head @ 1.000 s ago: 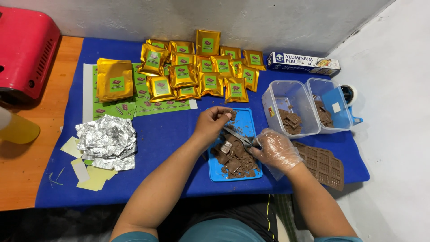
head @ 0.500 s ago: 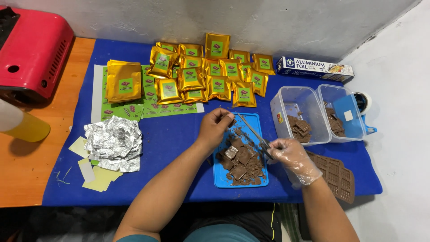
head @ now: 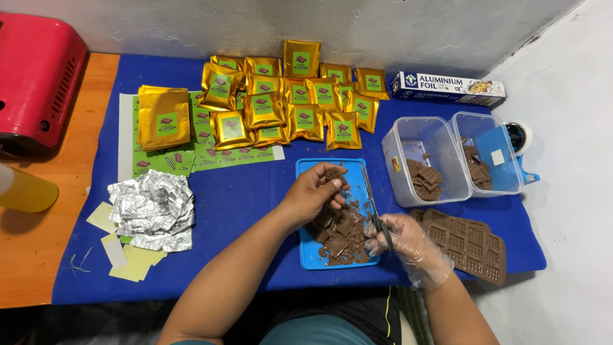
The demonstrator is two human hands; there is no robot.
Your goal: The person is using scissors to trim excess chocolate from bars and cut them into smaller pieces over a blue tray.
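Chocolate pieces (head: 338,233) lie heaped on a blue tray (head: 308,167) at the front of the blue cloth (head: 242,191), and one small piece is pinched between the bare left hand (head: 313,195)'s fingertips, held just over the tray's upper half. The right hand (head: 408,246), in a clear plastic glove, is closed around the handles of a pair of scissors (head: 372,201) whose long blades run up along the tray's right edge; whether the blades are parted is hard to tell.

To trim well here, I judge the piece should stay low over the tray so crumbs fall back into it, with the fingertips kept clear of the blades and the cuts short, since thin chocolate tends to snap.

Just right of the tray lies a brown chocolate mould (head: 469,246). Behind that stand two clear plastic tubs (head: 447,156) holding more brown pieces, with a foil box (head: 447,88) against the wall and a tape dispenser (head: 520,140) at the cloth's far right. Gold pouches (head: 287,102) with green labels spread across the back, some on a green label sheet (head: 166,160). Crumpled foil squares (head: 153,207) and yellow paper slips (head: 128,265) sit at the left, near a red appliance (head: 35,80) on the wooden table (head: 38,243).
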